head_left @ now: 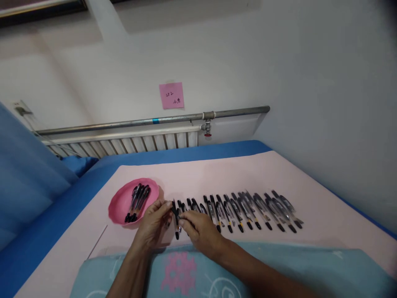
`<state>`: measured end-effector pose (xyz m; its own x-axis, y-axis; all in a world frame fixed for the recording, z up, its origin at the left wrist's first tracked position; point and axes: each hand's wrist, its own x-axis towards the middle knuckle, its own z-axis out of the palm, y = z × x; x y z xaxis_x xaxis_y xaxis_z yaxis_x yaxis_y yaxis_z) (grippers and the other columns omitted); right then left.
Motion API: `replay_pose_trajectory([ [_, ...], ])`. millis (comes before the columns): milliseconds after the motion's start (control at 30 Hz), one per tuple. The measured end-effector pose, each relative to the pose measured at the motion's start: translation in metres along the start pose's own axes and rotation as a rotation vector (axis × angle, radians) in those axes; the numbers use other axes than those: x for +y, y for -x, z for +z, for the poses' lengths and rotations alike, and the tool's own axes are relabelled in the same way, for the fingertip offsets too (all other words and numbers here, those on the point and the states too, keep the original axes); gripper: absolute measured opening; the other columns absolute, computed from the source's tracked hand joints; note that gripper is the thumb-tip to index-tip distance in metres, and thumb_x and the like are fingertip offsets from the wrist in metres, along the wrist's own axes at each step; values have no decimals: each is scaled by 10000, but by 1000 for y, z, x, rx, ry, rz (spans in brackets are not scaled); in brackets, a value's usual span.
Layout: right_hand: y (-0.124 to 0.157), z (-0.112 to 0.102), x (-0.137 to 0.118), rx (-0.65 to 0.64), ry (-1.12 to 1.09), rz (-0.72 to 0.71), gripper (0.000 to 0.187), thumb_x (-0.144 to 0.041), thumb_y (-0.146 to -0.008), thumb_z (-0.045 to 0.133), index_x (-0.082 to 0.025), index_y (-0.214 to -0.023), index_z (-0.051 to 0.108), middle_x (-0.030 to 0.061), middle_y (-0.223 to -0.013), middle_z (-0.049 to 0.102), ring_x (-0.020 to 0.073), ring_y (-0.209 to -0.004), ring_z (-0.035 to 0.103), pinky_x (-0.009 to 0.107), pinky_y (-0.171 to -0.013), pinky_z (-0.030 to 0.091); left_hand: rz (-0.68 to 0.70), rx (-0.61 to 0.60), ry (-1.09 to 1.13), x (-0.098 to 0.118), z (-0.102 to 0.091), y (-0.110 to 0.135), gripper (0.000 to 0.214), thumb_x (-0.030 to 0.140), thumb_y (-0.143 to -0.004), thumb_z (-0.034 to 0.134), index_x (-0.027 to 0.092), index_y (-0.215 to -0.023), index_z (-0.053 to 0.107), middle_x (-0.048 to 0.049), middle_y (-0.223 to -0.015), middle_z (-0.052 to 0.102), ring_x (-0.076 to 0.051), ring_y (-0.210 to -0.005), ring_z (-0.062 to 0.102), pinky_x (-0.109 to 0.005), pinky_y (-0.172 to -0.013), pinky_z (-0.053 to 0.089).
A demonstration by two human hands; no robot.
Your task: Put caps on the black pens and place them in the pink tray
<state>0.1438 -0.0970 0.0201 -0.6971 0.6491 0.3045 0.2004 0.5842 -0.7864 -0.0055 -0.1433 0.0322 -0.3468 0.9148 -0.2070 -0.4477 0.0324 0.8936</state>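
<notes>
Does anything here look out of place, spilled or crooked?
Nothing stands out. The row of pens lies side by side on the pink sheet, tighter at the right end; the rest sit inside the pink bowl. The left hand and right hand hold one pen at the row's left end.

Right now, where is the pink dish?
Head view: the pink dish lies left of the left hand, at the left end of the pen row.

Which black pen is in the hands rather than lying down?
The black pen pinched between the left hand and right hand, at the left end of the pen row; the others lie there or in the round pink bowl.
</notes>
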Motion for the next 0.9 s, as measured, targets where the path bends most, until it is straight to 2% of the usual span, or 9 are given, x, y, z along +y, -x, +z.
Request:
replay_pose_trajectory([
  [167, 0, 0, 0, 11, 6, 6, 181, -194, -837, 413, -171, -771, 580, 7, -688, 559, 120, -674, 506, 222, -622, 355, -24, -51, 9, 0, -1, 0, 257, 283, -655, 679, 125, -849, 620, -18, -668, 620, -62, -486, 515, -181, -460, 388],
  [333, 3, -1, -1, 19, 25, 2, 173, -212, -835, 415, -173, -767, 569, 8, -696, 545, 122, -683, 493, 233, -630, 352, 1, -24, -58, -4, 0, 0, 193, 289, -663, 671, 136, -635, 557, 33, -479, 527, -51, -421, 465, -166, -432, 348],
  [433, 2, -2, -3, -19, -144, 127, 221, -241, -842, 383, -172, -716, 551, -14, -610, 495, 103, -582, 469, 219, -557, 353, 4, -29, -41, -2, -1, 1, 175, 256, -630, 696, 124, -670, 587, 25, -503, 548, -51, -441, 478, -164, -449, 360],
  [500, 0, -3, -5, -52, -309, 269, 228, -283, -850, 353, -177, -786, 544, -40, -556, 441, 86, -472, 416, 203, -465, 326, 9, -11, -3, 1, -2, 0, 190, 239, -603, 715, 118, -703, 609, 24, -515, 557, -54, -451, 489, -163, -448, 367],
  [567, 0, -5, -7, -46, -379, 335, 189, -320, -813, 433, -184, -910, 521, -56, -563, 432, 79, -439, 395, 193, -426, 301, 30, 43, 41, 4, -4, -1, 200, 228, -579, 731, 119, -696, 611, 28, -510, 555, -55, -452, 494, -162, -445, 375],
  [667, 0, -9, -8, 32, -230, 252, 207, -252, -713, 569, -190, -902, 513, -48, -617, 471, 85, -520, 439, 190, -477, 310, 64, 139, 82, 7, -7, -4, 203, 232, -562, 742, 122, -646, 594, 30, -497, 554, -53, -442, 495, -155, -433, 377],
  [733, 1, -11, -9, 69, -107, 187, 72, -225, -744, 523, -185, -803, 520, -38, -617, 479, 90, -549, 442, 196, -507, 308, 72, 169, 95, 8, -9, -5, 209, 234, -559, 746, 122, -645, 592, 24, -506, 567, -55, -443, 502, -154, -428, 380],
  [833, 3, -12, -8, 38, -50, 161, 163, -257, -823, 414, -177, -725, 517, -34, -562, 456, 93, -528, 424, 203, -501, 290, 76, 175, 110, 7, -10, -6, 211, 235, -558, 747, 123, -646, 591, 17, -509, 577, -61, -445, 509, -156, -426, 389],
  [900, 3, -12, -8, 6, -48, 172, 138, -286, -814, 443, -181, -796, 531, -41, -556, 455, 96, -519, 423, 201, -489, 282, 76, 187, 118, 7, -9, -6, 211, 232, -555, 749, 123, -637, 587, 13, -503, 578, -64, -443, 510, -156, -423, 392],
])
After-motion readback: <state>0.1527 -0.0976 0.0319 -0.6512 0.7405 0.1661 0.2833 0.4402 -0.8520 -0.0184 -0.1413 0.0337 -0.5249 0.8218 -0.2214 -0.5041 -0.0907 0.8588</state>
